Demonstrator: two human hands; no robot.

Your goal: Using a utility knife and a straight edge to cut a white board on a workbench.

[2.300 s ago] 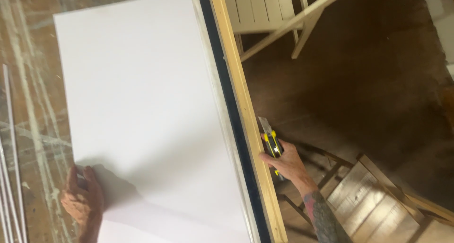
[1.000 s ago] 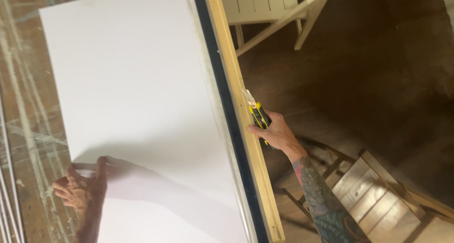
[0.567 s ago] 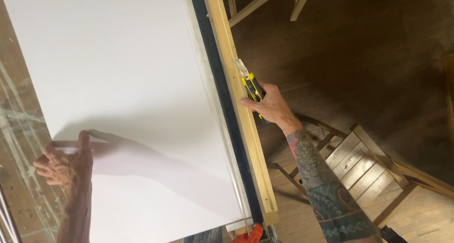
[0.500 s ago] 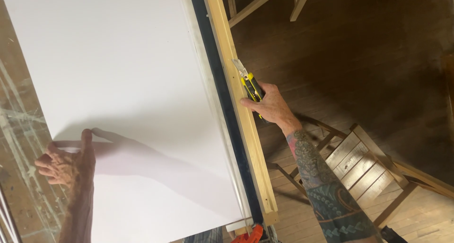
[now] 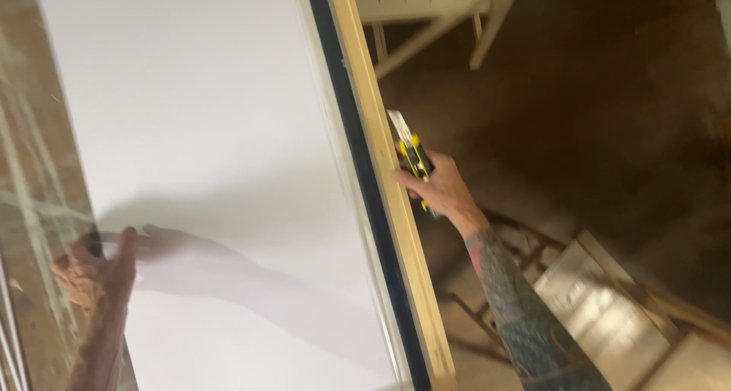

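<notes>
Big flat white board [image 5: 205, 170] lying on a worn, scratched wooden table [image 5: 30, 170], filling most of the view. Left edge of the board close to the table's bare strip, right edge just beside a dark blue strip [image 5: 358, 170] and a long pale wooden rail [image 5: 381, 170] running from top to bottom.

Left hand [image 5: 103, 265] low at the board's left edge, thumb lying flat on the white top, other fingers curled at the edge; seems to be pinching the edge, though hard to tell for sure. Soft shadow stretching from it across the board.

Right hand [image 5: 442, 193] out past the rail, closed tight around a yellow and black cutting knife [image 5: 411, 159]. Knife tip pointing up and away, right next to the outer side of the wooden rail. Blade too blurry to see well. Forearm covered in coloured tattoos.

Below, well away, dark brown floor [image 5: 609, 109], white wooden frame [image 5: 442, 10] near the top, and pale wooden steps [image 5: 601, 307] at the lower right.
</notes>
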